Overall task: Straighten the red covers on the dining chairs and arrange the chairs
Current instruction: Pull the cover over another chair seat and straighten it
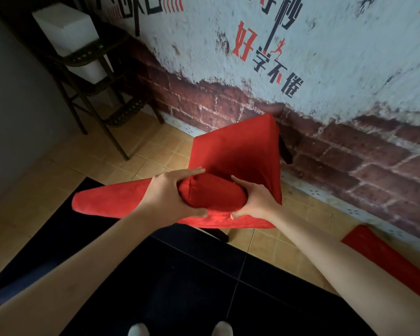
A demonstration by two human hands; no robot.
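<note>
A dining chair in a red cover (238, 151) stands in front of me, near the painted wall. Its seat faces the wall and its covered backrest top is closest to me. My left hand (170, 194) grips the left side of the backrest top (211, 194), fingers wrapped over the red fabric and thumb underneath. My right hand (252, 202) grips the right side of the same bulge, with the thumb on the near side. A dark chair leg (285, 151) shows at the far right of the seat. Part of a second red cover (383, 258) lies at the right edge.
A dark wicker stand (100, 76) holding a white foam box (66, 27) stands at the far left by the wall. The brick-patterned wall (325, 146) runs right behind the chair. Tan floor tiles (141, 154) meet black tiles (204, 287) under my feet.
</note>
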